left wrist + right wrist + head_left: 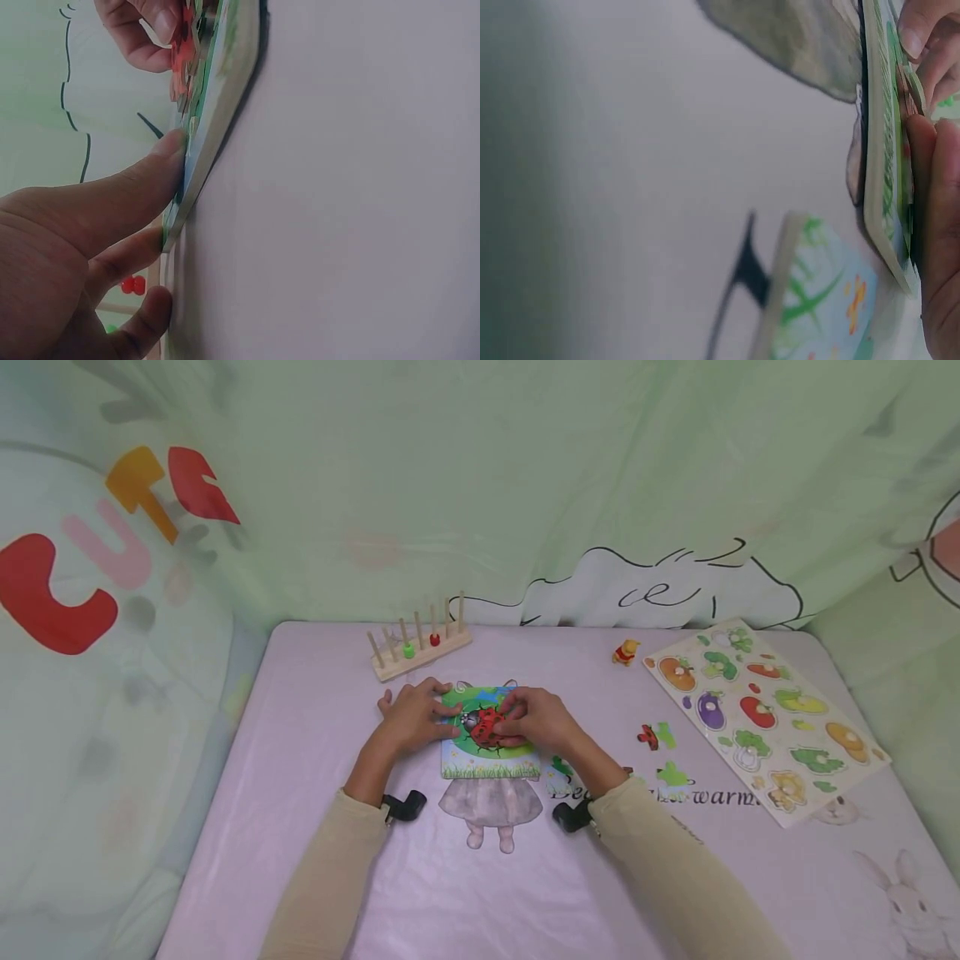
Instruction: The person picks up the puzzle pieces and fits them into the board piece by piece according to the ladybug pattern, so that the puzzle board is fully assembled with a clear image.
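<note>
A square puzzle board [468, 767] with a ladybug picture and a grassy lower border lies in the middle of the table. My left hand [411, 717] rests at its left side, with fingertips on the picture and thumb [169, 154] pressing the board's edge in the left wrist view. Over the right half, my right hand [543, 722] pinches a red ladybug puzzle piece [182, 56] between thumb and fingers. That piece sits close over the red ladybug picture [480, 725], partly hidden by the fingers. Beside the right wrist lies a loose puzzle piece [817, 300] with green leaves and orange flowers.
Further right lie loose red and green pieces [648, 737] and a pale green piece [672, 774]. A vegetable puzzle board [731, 697] covers the right side. A small bear figure [626, 652] stands at the back, and a wooden peg rack [386, 672] with beads at the back left.
</note>
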### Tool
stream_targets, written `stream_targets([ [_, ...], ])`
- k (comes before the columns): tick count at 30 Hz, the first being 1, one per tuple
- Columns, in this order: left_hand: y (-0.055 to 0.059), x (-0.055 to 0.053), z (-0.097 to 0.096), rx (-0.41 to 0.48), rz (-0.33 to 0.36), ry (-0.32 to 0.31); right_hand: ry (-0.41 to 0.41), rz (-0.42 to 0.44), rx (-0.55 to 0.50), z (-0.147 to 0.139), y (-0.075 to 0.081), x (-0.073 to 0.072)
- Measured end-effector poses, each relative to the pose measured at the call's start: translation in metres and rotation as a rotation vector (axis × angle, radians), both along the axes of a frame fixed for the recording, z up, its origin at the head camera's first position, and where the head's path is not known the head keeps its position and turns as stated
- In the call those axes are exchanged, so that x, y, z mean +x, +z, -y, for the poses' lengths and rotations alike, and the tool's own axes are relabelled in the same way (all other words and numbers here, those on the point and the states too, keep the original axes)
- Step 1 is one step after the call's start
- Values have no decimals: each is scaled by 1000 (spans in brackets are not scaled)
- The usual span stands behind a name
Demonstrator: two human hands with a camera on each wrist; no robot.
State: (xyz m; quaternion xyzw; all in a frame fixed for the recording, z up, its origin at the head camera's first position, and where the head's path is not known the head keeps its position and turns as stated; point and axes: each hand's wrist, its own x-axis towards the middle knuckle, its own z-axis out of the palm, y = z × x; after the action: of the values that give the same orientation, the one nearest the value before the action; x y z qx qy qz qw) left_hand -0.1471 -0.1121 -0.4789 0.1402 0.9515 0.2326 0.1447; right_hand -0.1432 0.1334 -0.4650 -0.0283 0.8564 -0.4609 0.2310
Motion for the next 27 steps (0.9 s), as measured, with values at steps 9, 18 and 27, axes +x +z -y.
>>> stream_targets([
  [9,0,0,0,3,4,0,5,-27,51,5,1,0],
  [18,0,0,0,-4,7,2,-12,-38,64,11,5,1],
  [27,0,0,-1,-12,4,2,-31,-154,249,14,3,1],
])
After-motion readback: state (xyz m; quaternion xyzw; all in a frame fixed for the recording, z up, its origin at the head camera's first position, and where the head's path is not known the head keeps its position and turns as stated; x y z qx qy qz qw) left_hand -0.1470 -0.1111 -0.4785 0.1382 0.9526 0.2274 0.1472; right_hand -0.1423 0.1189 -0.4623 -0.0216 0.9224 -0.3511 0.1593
